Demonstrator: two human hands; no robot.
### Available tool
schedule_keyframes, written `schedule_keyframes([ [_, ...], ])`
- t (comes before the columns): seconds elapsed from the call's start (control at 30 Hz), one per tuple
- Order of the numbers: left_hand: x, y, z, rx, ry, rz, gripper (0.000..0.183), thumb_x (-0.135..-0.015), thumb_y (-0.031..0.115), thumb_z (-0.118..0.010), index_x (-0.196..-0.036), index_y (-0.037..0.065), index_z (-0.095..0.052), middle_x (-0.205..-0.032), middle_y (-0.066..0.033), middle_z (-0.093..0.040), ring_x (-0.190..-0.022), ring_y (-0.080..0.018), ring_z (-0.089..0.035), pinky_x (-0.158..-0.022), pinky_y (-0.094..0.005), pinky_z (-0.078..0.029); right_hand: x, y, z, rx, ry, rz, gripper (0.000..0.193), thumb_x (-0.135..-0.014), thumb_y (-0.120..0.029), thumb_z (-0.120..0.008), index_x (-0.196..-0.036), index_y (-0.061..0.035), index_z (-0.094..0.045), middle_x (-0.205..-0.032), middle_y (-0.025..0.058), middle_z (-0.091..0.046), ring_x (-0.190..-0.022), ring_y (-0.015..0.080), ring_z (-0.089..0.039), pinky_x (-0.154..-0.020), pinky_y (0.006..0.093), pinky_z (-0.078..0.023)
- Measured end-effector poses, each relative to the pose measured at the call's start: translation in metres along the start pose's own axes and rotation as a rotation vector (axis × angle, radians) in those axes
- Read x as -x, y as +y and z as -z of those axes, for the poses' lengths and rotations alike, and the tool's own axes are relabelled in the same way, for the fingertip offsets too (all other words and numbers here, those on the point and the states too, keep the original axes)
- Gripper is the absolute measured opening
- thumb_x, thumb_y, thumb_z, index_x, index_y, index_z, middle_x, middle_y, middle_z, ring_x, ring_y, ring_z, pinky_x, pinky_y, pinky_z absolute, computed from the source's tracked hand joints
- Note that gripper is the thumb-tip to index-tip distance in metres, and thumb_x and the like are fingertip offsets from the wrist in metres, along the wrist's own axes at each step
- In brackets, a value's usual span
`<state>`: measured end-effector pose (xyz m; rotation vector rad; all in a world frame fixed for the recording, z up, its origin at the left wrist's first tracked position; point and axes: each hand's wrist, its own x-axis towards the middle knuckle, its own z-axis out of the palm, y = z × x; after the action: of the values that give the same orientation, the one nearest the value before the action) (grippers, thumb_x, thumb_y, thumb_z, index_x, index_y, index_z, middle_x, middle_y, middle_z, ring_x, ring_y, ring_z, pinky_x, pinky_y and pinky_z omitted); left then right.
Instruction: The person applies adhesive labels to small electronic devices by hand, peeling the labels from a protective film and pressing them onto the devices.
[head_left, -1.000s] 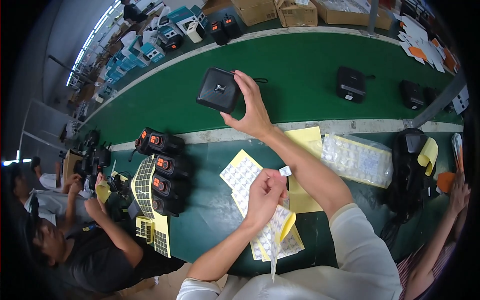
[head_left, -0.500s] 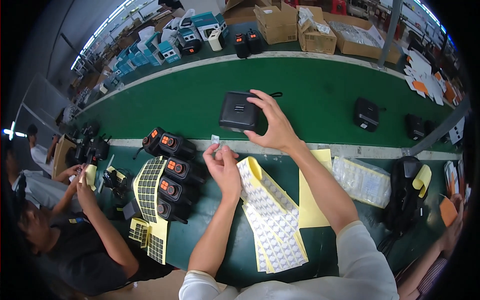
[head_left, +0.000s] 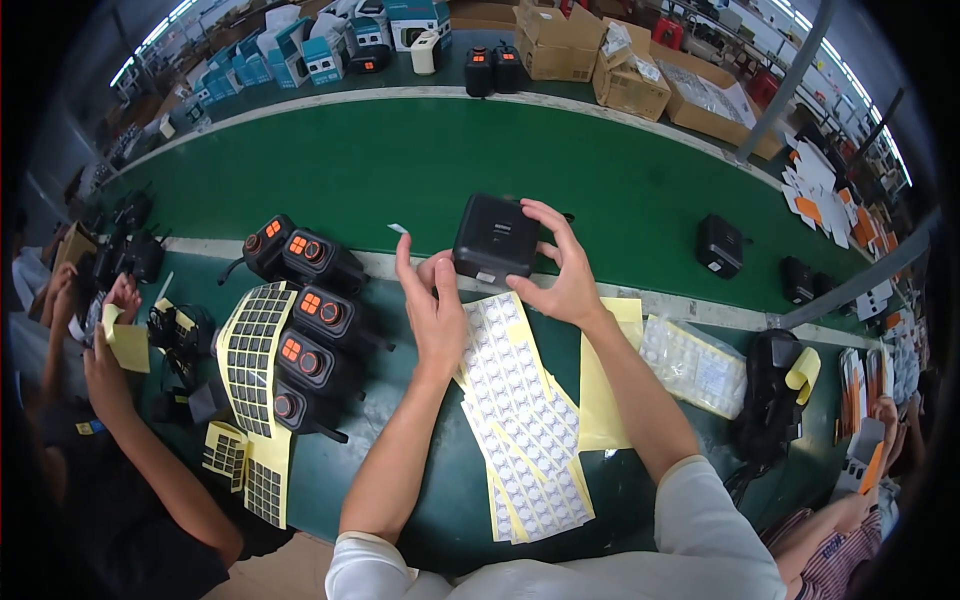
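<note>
Because the right hand (head_left: 560,270) wraps its right side, part of the black box (head_left: 492,235) is hidden, along with its underside. That hand holds the box between fingers at the far edge and thumb at the near corner, just beyond the upper end of the label sheets (head_left: 520,400); its height is hard to judge. The left hand (head_left: 437,320) stands at the box's left side, index finger raised and parted from the thumb, a small label (head_left: 398,229) at its tip; whether it touches the box I cannot tell. The right forearm (head_left: 650,400) covers part of a yellow sheet (head_left: 603,400), and the dark picture rim cuts off co-workers (head_left: 145,440) on both sides.

Bare table (head_left: 325,480) lies between the left forearm and the orange-buttoned units (head_left: 325,310). Beyond a pale rail (head_left: 380,265), a green strip (head_left: 620,190) runs open from the box to the second box (head_left: 720,245), well apart on the right. Cartons (head_left: 555,45) and a metal post (head_left: 787,75) stand along its far edge.
</note>
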<state>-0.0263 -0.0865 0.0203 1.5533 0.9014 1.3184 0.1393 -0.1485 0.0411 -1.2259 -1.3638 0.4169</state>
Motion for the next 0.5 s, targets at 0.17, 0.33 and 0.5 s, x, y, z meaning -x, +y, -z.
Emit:
schedule_keyframes([
  [0.17, -0.008, 0.006, 0.002, 0.493, -0.117, 0.341, 0.081, -0.094, 0.021, -0.058, -0.148, 0.003, -0.001, -0.107, -0.0119, -0.058, -0.100, -0.0152, -0.054, -0.091, -0.0293, -0.041, 0.001, -0.007, -0.007, 0.297, -0.153, 0.188, 0.073, -0.063, -0.006, -0.075, -0.129, -0.0077, -0.043, -0.144, 0.0163, -0.035, -0.131, 0.0347, -0.038, -0.099, 0.0407, -0.043],
  [0.33, 0.002, -0.014, -0.004, 0.478, 0.004, 0.185, 0.084, -0.090, 0.012, -0.062, -0.147, 0.004, -0.002, -0.116, -0.0143, -0.052, -0.105, -0.0181, -0.052, -0.094, -0.0302, -0.042, 0.003, -0.002, -0.016, 0.398, -0.126, 0.229, 0.062, -0.066, -0.010, -0.077, -0.123, -0.0082, -0.052, -0.141, 0.0170, -0.038, -0.127, 0.0358, -0.042, -0.101, 0.0431, -0.041],
  [0.5, 0.011, -0.005, -0.015, 0.444, 0.001, 0.108, 0.083, -0.088, 0.005, -0.062, -0.147, 0.005, -0.003, -0.125, -0.0154, -0.044, -0.112, -0.0200, -0.048, -0.097, -0.0315, -0.041, 0.010, 0.009, -0.024, 0.412, 0.051, 0.227, 0.043, -0.070, -0.012, -0.077, -0.110, -0.0074, -0.063, -0.136, 0.0160, -0.045, -0.108, 0.0314, -0.058, -0.084, 0.0374, -0.052],
])
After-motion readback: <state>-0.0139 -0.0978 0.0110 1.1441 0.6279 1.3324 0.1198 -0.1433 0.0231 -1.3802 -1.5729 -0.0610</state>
